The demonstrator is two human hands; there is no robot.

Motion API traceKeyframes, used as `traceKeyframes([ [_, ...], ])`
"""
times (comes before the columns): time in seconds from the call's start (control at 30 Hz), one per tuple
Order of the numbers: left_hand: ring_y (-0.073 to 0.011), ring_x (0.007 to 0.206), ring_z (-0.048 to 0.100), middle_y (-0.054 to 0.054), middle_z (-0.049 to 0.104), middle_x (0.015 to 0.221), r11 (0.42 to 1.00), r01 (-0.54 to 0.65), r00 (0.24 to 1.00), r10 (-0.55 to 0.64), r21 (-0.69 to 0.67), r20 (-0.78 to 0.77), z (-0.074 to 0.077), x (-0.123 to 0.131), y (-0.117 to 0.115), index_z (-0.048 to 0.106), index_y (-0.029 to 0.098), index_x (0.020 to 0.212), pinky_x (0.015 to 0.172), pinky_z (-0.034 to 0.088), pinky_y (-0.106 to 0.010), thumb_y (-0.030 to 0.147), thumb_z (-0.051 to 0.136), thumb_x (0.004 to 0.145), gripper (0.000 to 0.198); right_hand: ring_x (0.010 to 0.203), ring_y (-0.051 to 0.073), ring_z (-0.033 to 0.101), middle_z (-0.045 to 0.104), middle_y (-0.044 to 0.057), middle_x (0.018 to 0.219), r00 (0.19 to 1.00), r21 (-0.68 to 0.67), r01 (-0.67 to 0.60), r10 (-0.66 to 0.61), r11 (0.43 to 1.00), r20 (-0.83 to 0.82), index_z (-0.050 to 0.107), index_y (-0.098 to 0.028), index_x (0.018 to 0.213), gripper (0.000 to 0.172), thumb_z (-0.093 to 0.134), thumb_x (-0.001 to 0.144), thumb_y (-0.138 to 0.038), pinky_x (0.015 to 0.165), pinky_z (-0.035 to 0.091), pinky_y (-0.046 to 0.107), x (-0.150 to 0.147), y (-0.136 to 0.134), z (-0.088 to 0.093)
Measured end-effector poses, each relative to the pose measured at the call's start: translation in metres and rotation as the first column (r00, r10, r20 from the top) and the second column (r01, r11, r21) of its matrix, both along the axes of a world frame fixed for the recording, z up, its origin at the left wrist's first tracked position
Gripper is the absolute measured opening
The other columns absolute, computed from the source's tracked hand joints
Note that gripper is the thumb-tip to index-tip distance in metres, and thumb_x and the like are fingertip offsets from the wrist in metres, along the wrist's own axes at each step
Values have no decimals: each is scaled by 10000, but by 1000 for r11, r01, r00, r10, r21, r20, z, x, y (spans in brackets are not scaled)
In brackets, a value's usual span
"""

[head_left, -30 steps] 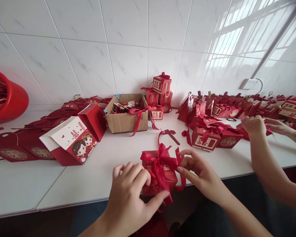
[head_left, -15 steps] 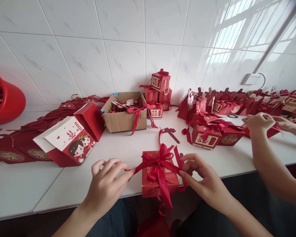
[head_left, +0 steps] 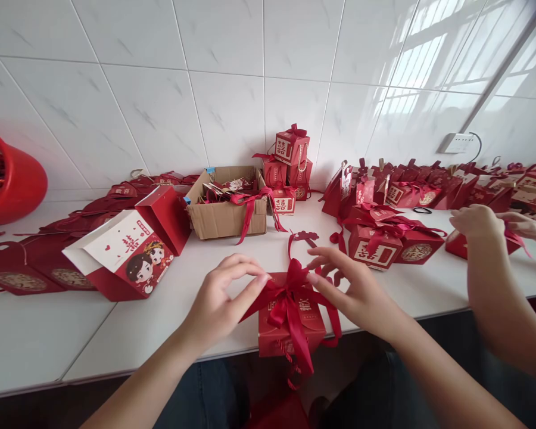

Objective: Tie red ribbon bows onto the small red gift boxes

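A small red gift box with gold lettering sits at the counter's front edge, tied on top with a glossy red ribbon bow. Ribbon tails and a twisted red cord hang down its front. My left hand pinches the ribbon at the bow's left side, thumb and forefinger together. On the other side, my right hand has its thumb at the bow's right loop, and its forefinger stands apart above. Behind the box lies a dark red scalloped tag, partly covered by my right fingers.
A cardboard box of tags and ribbon stands behind. An open red-and-white box lies left, near a red bucket. Several finished boxes crowd the right. Another person's hand works on a red box there.
Both my hands have moved inward and up, from the outstretched ribbon ends to the bow's loops. My right fingers have spread. The other person's hands have shifted slightly right.
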State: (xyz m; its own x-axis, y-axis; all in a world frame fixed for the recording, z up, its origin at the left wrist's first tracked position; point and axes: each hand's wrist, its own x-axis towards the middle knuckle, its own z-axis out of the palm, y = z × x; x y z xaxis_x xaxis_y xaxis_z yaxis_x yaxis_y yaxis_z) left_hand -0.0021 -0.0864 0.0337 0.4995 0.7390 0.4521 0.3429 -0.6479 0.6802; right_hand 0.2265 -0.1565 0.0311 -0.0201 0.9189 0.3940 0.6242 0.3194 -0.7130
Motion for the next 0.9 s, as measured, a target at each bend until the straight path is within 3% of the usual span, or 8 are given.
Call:
traceKeyframes([
  [0.2, -191, 914, 601, -19, 663, 914, 991, 137, 974, -135, -2, -184, 7, 23, 0, 715, 263, 893, 872, 442, -343, 293, 615, 829, 122, 796, 161, 629, 671, 40, 897, 989, 70, -131, 126, 989, 79, 652, -231, 961, 124, 583, 859, -216, 691, 500, 278, -4, 2, 3],
  [0.4, -192, 855, 607, -4, 668, 850, 987, 143, 965, -122, 73, -232, 5, 26, -3, 736, 282, 815, 878, 412, -375, 264, 662, 799, 78, 813, 186, 617, 650, 72, 886, 980, 197, -160, 131, 967, 153, 654, -222, 950, 144, 542, 875, -170, 698, 510, 309, 1, -10, -5],
  [0.57, -201, 965, 595, -41, 658, 997, 998, 63, 988, -66, -27, -139, -2, 15, 0, 673, 257, 1032, 899, 435, -347, 349, 563, 868, 218, 865, 192, 615, 649, 76, 933, 980, 167, -182, 165, 969, 110, 602, -226, 975, 164, 522, 868, -131, 749, 512, 326, 5, -11, -12],
  [0.7, -183, 894, 590, -32, 615, 919, 994, -9, 993, -4, -108, -121, -6, 8, 3, 642, 211, 863, 822, 457, -309, 380, 509, 884, 216, 831, 176, 601, 629, 71, 945, 971, 124, -229, 217, 965, 104, 599, -227, 1067, 280, 505, 843, -89, 730, 508, 311, 2, -8, -8],
  [0.9, -190, 879, 586, -44, 603, 936, 957, 42, 998, -53, -286, -31, -1, 11, 3, 602, 199, 781, 759, 457, -297, 363, 533, 852, 191, 722, 142, 599, 613, 74, 900, 955, 113, -284, 270, 952, 124, 636, -218, 1134, 287, 485, 896, -168, 674, 507, 278, -8, 0, -5],
])
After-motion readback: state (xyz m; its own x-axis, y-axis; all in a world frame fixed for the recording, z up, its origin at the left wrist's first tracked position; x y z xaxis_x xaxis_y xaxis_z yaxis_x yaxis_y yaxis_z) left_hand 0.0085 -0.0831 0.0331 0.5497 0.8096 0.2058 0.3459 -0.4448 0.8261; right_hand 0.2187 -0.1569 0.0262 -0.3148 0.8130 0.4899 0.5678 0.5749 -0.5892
